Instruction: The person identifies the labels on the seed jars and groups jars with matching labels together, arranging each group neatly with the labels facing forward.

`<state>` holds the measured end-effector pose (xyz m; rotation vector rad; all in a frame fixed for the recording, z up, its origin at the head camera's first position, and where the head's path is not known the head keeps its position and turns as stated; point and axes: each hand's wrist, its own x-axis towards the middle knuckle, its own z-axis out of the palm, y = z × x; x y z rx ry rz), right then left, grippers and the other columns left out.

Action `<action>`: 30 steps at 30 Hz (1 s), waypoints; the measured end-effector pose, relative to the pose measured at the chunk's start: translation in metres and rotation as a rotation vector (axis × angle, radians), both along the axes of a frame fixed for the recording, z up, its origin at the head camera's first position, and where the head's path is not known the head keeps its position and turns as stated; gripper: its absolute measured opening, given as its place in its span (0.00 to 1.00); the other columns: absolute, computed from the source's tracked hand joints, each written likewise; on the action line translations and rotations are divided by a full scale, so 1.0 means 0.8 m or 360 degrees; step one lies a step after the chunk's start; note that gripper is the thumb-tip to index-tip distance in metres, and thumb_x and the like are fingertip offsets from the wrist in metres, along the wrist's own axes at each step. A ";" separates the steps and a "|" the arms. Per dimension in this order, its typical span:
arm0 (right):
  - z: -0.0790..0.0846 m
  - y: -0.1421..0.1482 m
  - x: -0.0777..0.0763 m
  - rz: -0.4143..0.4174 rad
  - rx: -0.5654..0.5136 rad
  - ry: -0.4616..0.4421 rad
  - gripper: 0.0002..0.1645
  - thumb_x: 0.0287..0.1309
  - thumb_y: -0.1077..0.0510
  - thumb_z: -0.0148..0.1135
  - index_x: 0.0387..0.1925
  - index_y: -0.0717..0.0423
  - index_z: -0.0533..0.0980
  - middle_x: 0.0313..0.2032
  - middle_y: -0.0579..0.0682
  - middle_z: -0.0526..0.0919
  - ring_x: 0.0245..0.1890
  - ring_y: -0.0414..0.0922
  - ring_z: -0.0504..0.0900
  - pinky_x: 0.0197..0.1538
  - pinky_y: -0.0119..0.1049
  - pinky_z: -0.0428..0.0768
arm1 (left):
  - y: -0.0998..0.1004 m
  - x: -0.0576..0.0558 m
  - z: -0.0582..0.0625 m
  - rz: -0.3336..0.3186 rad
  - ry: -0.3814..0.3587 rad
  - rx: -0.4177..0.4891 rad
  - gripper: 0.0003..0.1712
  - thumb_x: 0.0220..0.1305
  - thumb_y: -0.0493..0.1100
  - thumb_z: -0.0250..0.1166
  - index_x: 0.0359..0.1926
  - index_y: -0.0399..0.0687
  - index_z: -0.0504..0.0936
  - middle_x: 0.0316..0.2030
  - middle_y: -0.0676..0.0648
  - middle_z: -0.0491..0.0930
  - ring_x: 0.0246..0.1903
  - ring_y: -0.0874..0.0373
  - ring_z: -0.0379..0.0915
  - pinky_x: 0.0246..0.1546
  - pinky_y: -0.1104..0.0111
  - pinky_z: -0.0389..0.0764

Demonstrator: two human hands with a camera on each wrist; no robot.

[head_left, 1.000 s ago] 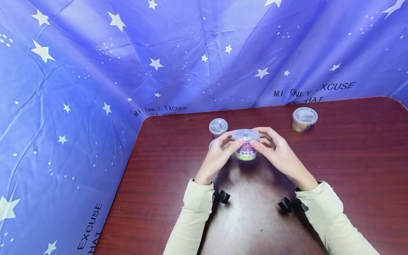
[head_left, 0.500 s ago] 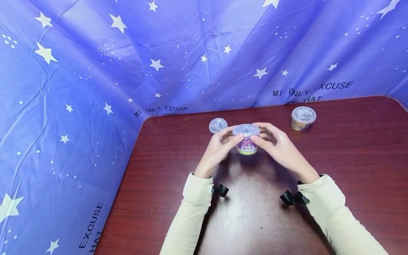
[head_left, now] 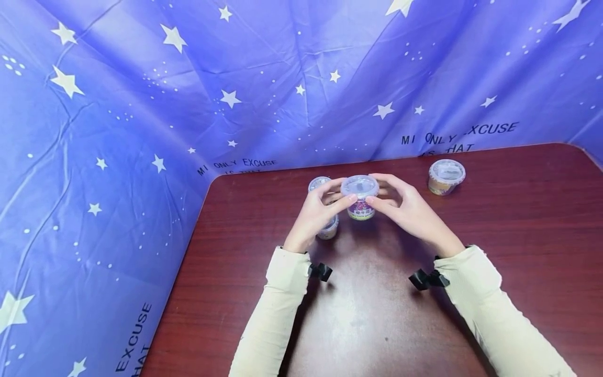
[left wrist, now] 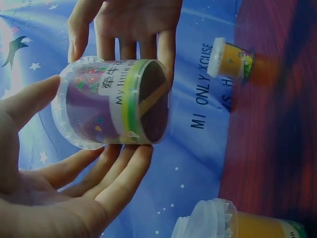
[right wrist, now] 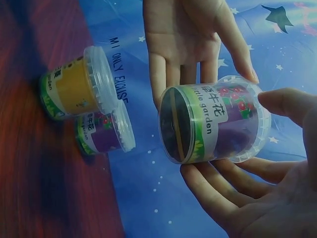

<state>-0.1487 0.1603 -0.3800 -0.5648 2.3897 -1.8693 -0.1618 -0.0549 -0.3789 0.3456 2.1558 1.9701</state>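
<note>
Both hands hold a small clear-lidded plastic planting cup (head_left: pixel 361 209) up over the table, its purple label printed with flowers and "My little garden". My left hand (head_left: pixel 317 212) grips its left side, thumb at the front under the lid rim and fingers behind. On the opposite side my right hand (head_left: pixel 409 212) does the same. Both wrist views show the cup's dark contents through its bottom, with a pale strip across. Just behind my left hand, partly hidden by it, stand a yellow-labelled cup (right wrist: pixel 74 84) and another purple-labelled cup (right wrist: pixel 106 133).
A further yellow-labelled cup (head_left: pixel 445 180) stands at the back right of the dark red wooden table (head_left: pixel 527 251). A blue star-printed cloth (head_left: pixel 264 68) hangs along the table's back and left edges. Each wrist carries a black camera mount (head_left: pixel 426 279).
Both hands have carried the cup slightly away from the body, and its lid now faces the head camera more. A cup behind my left hand shows more from under the wrist.
</note>
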 end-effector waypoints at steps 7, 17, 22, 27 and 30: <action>-0.008 -0.001 -0.011 -0.0034 0.0003 0.0030 0.31 0.67 0.59 0.62 0.68 0.60 0.65 0.59 0.61 0.76 0.53 0.37 0.77 0.50 0.21 0.79 | 0.001 -0.008 -0.001 0.0049 0.0018 -0.0038 0.26 0.60 0.45 0.72 0.60 0.48 0.79 0.53 0.51 0.81 0.55 0.53 0.78 0.55 0.64 0.80; -0.014 -0.003 -0.028 -0.0042 -0.0002 -0.0010 0.31 0.65 0.62 0.63 0.67 0.64 0.66 0.60 0.63 0.75 0.56 0.50 0.75 0.50 0.20 0.78 | 0.006 -0.021 -0.013 0.0073 0.0030 -0.0018 0.29 0.61 0.42 0.71 0.63 0.41 0.76 0.55 0.43 0.79 0.57 0.49 0.77 0.58 0.65 0.78; -0.018 -0.003 -0.036 -0.0054 0.0031 -0.0010 0.32 0.64 0.63 0.64 0.67 0.66 0.66 0.60 0.65 0.74 0.56 0.53 0.74 0.49 0.18 0.77 | 0.009 -0.026 -0.019 0.0111 0.0022 0.0008 0.31 0.61 0.40 0.71 0.64 0.39 0.74 0.57 0.41 0.78 0.59 0.49 0.76 0.57 0.66 0.79; -0.024 -0.002 -0.047 -0.0038 0.0047 -0.0034 0.33 0.63 0.63 0.64 0.67 0.65 0.65 0.61 0.64 0.73 0.59 0.56 0.74 0.51 0.20 0.77 | 0.012 -0.032 -0.024 0.0140 0.0018 -0.0017 0.31 0.63 0.39 0.70 0.65 0.38 0.72 0.59 0.40 0.77 0.60 0.49 0.75 0.58 0.64 0.79; -0.028 -0.001 -0.053 -0.0030 0.0063 -0.0019 0.34 0.63 0.64 0.64 0.68 0.66 0.64 0.61 0.65 0.73 0.60 0.58 0.74 0.54 0.23 0.77 | 0.014 -0.035 -0.027 0.0164 0.0010 -0.0040 0.32 0.63 0.39 0.69 0.66 0.38 0.71 0.61 0.40 0.76 0.61 0.50 0.74 0.59 0.65 0.78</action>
